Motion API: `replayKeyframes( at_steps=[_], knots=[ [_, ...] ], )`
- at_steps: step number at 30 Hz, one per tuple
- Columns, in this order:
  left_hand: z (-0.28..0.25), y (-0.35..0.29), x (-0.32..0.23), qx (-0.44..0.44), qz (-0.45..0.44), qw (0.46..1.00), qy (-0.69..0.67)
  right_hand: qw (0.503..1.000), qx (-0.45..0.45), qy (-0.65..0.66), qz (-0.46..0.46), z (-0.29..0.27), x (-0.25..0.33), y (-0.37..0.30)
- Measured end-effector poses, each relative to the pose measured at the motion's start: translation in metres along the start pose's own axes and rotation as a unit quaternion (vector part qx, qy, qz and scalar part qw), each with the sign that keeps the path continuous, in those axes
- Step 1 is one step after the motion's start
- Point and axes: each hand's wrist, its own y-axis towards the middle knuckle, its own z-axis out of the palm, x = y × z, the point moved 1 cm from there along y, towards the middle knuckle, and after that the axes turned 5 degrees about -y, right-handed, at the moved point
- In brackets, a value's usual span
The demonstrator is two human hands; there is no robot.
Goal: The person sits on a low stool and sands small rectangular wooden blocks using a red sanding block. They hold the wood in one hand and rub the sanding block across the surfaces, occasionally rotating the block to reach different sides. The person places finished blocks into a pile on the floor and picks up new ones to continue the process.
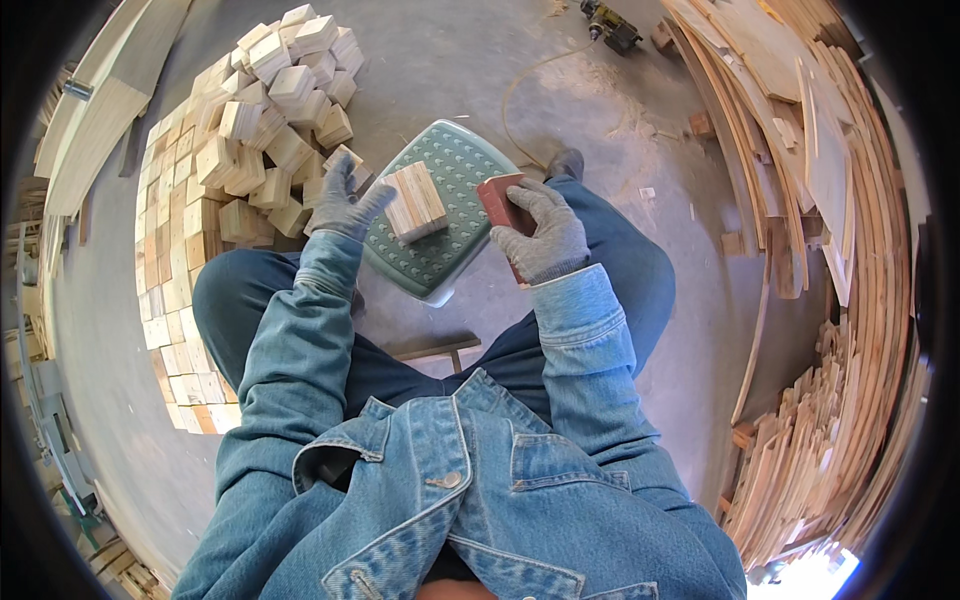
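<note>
At the far left, long boards (100, 110) lean along the rim of the view, and a broad stack of small wooden blocks (215, 180) covers the floor beside the person's left knee, neat rows below and a loose heap on top.

The left hand (340, 205), in a grey knit glove, reaches forward from a denim sleeve with the fingers spread and loose, gripping nothing. Its fingertips lie at the edge of the heap, touching or just short of one pale block; which, I cannot tell. The thumb side lies at the left rim of a green stool seat (455, 165), which stands between the knees.

On that seat rests a wooden block (415, 202), turned at an angle, its top face showing lengthwise strips of light and slightly darker wood and its near side a paler cut face. It lies a little left of the seat's middle, apart from both hands, with bare dotted green around it on every side.

The right hand (545, 235), also gloved, is closed around a reddish-brown sanding pad (497, 198), fingers curled over its top; the pad sticks out toward the block and hangs over the seat's right rim.

Beyond the seat the concrete floor (450, 70) is open, dusted with shavings, with a cord running to a power tool (612, 25) at the top. Curved sheets of thin wood (830, 200) are piled along the right.
</note>
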Motion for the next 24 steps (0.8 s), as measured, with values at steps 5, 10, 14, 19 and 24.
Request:
replayKeyframes(
  at_steps=[5,10,14,19,24],
  knots=[
    [0.001,-0.014,0.015,0.078,0.022,0.984,0.161,1.0,-0.002,-0.026,-0.001,0.008,-0.005,0.001],
    [0.004,-0.015,0.041,0.11,0.042,0.971,0.206,0.999,-0.006,-0.032,-0.008,0.014,-0.006,0.002],
    [0.015,-0.009,0.053,0.094,0.052,0.963,0.247,0.998,-0.008,-0.06,-0.032,0.019,-0.003,0.003],
    [0.041,-0.005,0.053,0.058,0.012,0.984,0.169,0.998,-0.007,-0.047,-0.03,0.03,-0.004,0.001],
    [0.045,-0.002,0.051,0.109,-0.284,0.749,-0.589,0.997,0.019,-0.072,-0.029,0.042,0.004,0.001]
  ],
)
